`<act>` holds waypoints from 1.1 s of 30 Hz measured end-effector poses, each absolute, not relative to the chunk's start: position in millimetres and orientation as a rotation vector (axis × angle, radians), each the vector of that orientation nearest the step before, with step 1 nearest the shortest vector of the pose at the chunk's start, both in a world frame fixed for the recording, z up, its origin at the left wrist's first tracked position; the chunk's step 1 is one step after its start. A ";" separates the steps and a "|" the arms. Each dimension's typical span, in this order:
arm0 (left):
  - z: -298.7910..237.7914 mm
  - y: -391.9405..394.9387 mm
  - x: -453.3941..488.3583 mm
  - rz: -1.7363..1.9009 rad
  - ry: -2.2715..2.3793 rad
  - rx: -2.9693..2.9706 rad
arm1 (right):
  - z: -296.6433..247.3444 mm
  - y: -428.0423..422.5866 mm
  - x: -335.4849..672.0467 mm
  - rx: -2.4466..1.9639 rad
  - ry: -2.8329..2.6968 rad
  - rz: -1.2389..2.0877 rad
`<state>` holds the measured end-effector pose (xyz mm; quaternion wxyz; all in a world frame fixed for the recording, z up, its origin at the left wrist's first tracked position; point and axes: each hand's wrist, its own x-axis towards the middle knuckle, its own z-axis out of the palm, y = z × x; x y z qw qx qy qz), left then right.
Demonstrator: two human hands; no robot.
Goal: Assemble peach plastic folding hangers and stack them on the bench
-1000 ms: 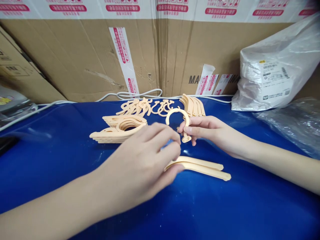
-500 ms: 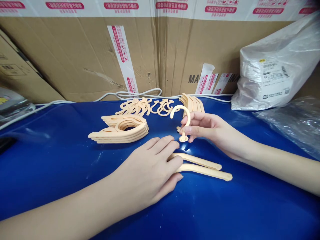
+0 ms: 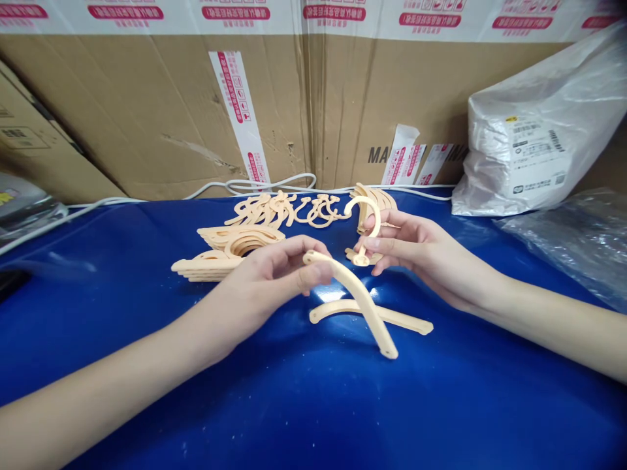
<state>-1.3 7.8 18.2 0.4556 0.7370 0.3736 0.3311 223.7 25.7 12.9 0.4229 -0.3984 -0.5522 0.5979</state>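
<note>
My left hand (image 3: 267, 277) pinches one end of a curved peach plastic hanger arm (image 3: 360, 300), lifted off the blue table (image 3: 313, 398) and tilted down to the right. A second hanger arm (image 3: 392, 318) lies flat on the table beneath it. My right hand (image 3: 411, 248) grips the stem of a peach plastic hook (image 3: 365, 222), held upright just right of the lifted arm's upper end.
A stack of hanger pieces (image 3: 230, 254) lies left of the hands, loose hooks (image 3: 289, 210) and more arms (image 3: 379, 199) behind them. Cardboard boxes (image 3: 304, 104) wall the back, with a white cable (image 3: 264, 186) along them. Plastic bags (image 3: 533, 137) sit at the right.
My left hand has picked one hanger arm up from the pair on the table and raised its end toward the hook. My right hand has kept the hook, shifting slightly.
</note>
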 end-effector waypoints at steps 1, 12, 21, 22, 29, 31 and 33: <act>18.1 9.1 -1.0 0.833 0.901 1.756 | 12.4 25.5 223.5 -0.999 -1.377 1.507; 23.8 0.2 0.6 0.697 1.027 2.011 | 10.2 25.7 224.6 -0.968 -1.387 1.571; 10.3 -9.6 -1.2 0.512 1.182 2.637 | 10.6 22.1 223.6 -0.959 -1.306 1.652; 9.3 -9.5 -1.3 0.513 1.186 2.656 | 10.5 21.6 223.2 -0.958 -1.298 1.659; 5.5 -5.4 -0.6 0.593 1.087 2.776 | 7.6 22.1 222.7 -0.946 -1.252 1.708; 4.7 -4.5 -0.2 0.633 1.011 2.790 | 6.6 22.5 222.9 -0.939 -1.230 1.738; 3.7 -4.4 0.0 0.647 0.963 2.811 | 5.9 22.5 222.9 -0.935 -1.231 1.753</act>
